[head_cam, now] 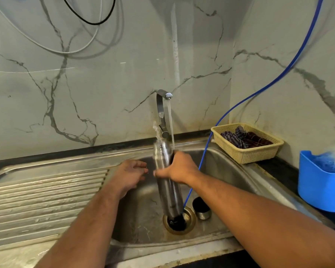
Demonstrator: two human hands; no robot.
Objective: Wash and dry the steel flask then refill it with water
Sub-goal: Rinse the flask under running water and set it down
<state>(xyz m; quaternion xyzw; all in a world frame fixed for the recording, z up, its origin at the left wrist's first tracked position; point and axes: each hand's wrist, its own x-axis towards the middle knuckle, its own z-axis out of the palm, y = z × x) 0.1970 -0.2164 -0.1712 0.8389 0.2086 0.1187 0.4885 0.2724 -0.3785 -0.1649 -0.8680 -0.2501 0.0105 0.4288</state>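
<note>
We note the right hand grasping the steel flask by its upper body, near upright over the sink; the left hand released, just beside it. Beyond, the tap runs. We advise centring the mouth under the stream and rotating for full rinsing

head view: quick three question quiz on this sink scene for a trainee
1. True or false: water runs from the tap.
2. Which hand grips the steel flask? A) left B) right C) both
3. Fill in: the striped cloth lies in the yellow ____.
Key: 1 true; 2 B, the right hand; 3 basket.
</note>
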